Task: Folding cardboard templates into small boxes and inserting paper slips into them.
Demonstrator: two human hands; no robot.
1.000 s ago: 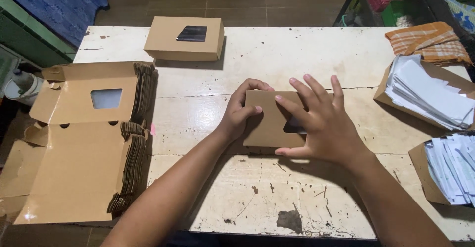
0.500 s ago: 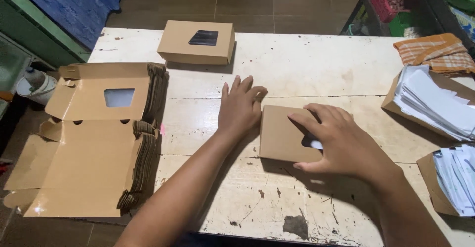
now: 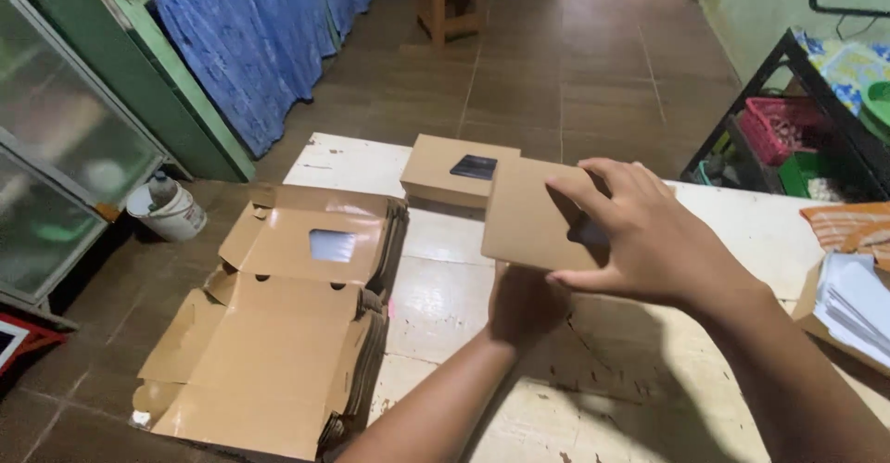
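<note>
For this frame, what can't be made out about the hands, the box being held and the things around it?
All in the head view:
- Left hand: its fingers are hidden under the folded brown box, so its grip is unclear.
- Box window: mostly covered by the right hand.
- Stack of white sheets: cut off by the right edge.
- Pile of flat box blanks: too tightly stacked to count.
- Red basket: contents too small to tell.

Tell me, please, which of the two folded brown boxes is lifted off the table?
The nearer box, held by both hands; the other box rests on the table's far edge.
</note>
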